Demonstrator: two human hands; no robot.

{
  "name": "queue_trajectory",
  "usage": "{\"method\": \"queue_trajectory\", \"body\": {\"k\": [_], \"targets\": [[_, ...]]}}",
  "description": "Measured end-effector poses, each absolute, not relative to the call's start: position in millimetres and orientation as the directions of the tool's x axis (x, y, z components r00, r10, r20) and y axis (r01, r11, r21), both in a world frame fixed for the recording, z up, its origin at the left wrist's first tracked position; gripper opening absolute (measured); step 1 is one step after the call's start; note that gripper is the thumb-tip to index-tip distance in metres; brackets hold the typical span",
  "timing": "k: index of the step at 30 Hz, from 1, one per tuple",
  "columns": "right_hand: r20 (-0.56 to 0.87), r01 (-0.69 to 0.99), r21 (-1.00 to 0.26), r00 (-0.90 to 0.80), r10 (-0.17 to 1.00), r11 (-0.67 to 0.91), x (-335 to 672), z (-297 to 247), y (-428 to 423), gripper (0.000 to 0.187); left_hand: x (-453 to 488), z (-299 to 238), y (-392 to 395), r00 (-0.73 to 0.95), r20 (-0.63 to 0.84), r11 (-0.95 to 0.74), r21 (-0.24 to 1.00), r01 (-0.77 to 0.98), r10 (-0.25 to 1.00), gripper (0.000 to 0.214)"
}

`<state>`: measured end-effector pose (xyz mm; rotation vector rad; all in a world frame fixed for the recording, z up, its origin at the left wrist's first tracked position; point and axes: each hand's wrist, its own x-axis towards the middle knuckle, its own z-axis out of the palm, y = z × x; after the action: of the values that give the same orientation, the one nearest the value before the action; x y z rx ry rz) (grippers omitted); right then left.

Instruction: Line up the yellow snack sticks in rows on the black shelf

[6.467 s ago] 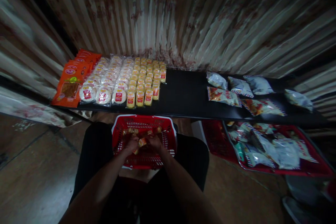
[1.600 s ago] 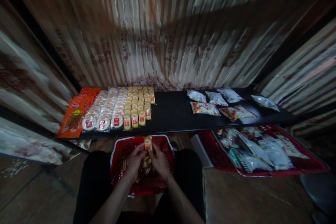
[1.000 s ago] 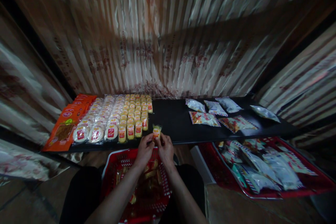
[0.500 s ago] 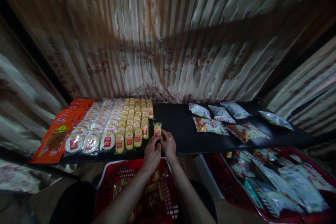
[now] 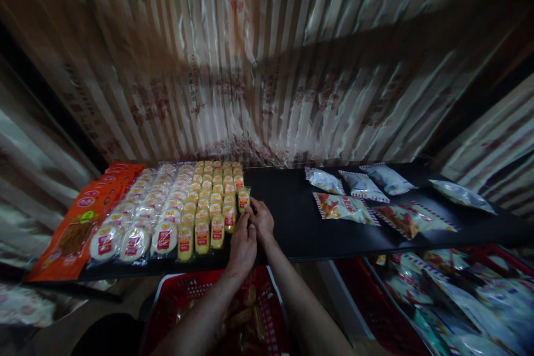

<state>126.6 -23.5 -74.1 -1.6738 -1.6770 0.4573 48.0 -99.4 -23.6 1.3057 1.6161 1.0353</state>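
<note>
Both my hands reach over the front of a black shelf [image 5: 292, 217]. My right hand [image 5: 261, 218] pinches a small yellow snack packet [image 5: 243, 198] and sets it at the right edge of the rows of yellow packets [image 5: 214, 200]. Just below it, my left hand [image 5: 243, 243] rests with curled fingers beside the same packet; I cannot see anything in it. A red basket [image 5: 175, 311] with more small packets sits on my lap under my forearms.
Round white-wrapped cakes [image 5: 144, 217] and orange packs [image 5: 79, 222] fill the shelf's left end. Silvery and red snack bags [image 5: 362, 200] lie at the right. A second red basket [image 5: 438, 300] of bags stands lower right. A striped curtain [image 5: 267, 67] hangs behind.
My hands lifted a yellow packet out of the lap basket, carried it up over the shelf edge and moved it left against the yellow rows. The camera tilted up and forward.
</note>
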Motion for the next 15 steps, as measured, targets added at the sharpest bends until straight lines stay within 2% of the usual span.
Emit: {"method": "queue_trajectory", "body": {"k": [9, 15], "targets": [[0.219, 0.679, -0.726, 0.080, 0.972, 0.108, 124, -73, -9, 0.038, 54, -31, -77, -0.142, -0.043, 0.096, 0.915, 0.391, 0.989, 0.056], [0.221, 0.577, -0.808, 0.106, 0.969, 0.121, 124, -70, -11, 0.031, 59, -36, -66, -0.130, -0.022, 0.075, 0.902, 0.426, 0.991, 0.057]]}}
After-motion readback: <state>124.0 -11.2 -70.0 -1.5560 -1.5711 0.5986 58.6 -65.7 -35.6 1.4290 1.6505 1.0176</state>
